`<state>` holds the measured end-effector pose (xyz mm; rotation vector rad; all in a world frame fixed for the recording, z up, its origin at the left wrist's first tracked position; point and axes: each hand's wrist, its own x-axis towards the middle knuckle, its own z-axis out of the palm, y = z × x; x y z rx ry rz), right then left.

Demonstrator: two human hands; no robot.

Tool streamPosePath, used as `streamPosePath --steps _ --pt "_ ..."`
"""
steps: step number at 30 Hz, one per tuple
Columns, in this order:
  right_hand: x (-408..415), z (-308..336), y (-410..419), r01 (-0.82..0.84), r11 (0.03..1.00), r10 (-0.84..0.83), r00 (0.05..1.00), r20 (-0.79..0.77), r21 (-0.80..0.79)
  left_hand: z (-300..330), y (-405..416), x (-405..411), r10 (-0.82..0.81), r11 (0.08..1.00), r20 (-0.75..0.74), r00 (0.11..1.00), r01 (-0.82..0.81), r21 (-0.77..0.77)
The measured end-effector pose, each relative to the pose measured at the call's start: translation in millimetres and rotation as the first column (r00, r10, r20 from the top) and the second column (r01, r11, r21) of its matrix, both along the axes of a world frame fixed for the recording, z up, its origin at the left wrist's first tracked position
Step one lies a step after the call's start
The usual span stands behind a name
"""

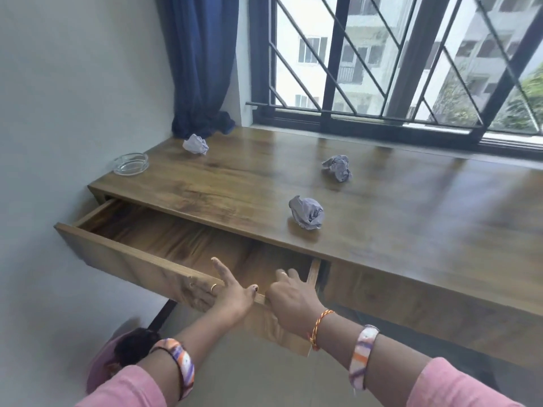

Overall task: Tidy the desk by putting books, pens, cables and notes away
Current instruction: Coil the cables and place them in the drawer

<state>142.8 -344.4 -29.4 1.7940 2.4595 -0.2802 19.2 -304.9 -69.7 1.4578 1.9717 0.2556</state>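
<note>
Okay, both hands on the drawer [152, 261] front, which stands pulled out under the tabletop [411, 218]. Left hand [223, 292] grips the front edge, index finger sticking up; right hand [289, 298] hooks fingers over the rim beside it. Three crumpled paper notes on top: nearest [306, 212], mid [338, 168], far-left [195, 144] by the blue curtain [199, 69]. Glass ashtray [131, 163] at left corner.

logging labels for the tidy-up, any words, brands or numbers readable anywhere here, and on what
None: no readable text in this view.
The three paper balls show no legible writing.
The glass dish, drawer and desk carry no label or brand.
</note>
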Motion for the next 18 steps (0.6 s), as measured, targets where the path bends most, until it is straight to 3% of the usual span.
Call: streamPosePath --steps 2,3,5,8,11,14,18 --pt "5.3 3.1 10.0 0.013 0.999 -0.015 0.999 0.043 0.038 7.2 10.3 -2.4 -0.189 0.965 -0.226 0.956 0.223 0.139" --pt "8.0 3.9 15.6 0.027 0.998 -0.029 0.998 0.048 0.048 12.4 18.5 -4.8 -0.329 0.907 -0.314 0.891 0.391 0.159" --pt "13.0 3.6 28.0 0.075 0.997 -0.076 0.997 0.033 0.028 26.9 37.8 -8.9 -0.552 0.766 -0.453 0.7 0.64 0.056" --pt "18.0 0.5 47.5 0.125 0.991 -0.124 0.992 0.027 -0.042 29.0 71.7 -5.6 -0.665 0.632 -0.604 0.439 0.762 -0.142" --pt "19.8 -0.4 60.4 0.147 0.987 -0.146 0.989 0.019 -0.067 30.7 86.7 6.7 -0.659 0.575 -0.686 0.307 0.794 -0.198" --pt "22.4 -0.8 67.9 0.145 0.988 -0.144 0.989 0.042 -0.043 34.3 91.7 12.1 -0.596 0.536 -0.761 0.256 0.832 -0.14" --pt "22.5 -2.9 76.4 0.087 0.99 -0.093 0.994 0.051 0.113 35.3 96.9 18.3 -0.563 0.58 -0.725 0.397 0.815 -0.004"
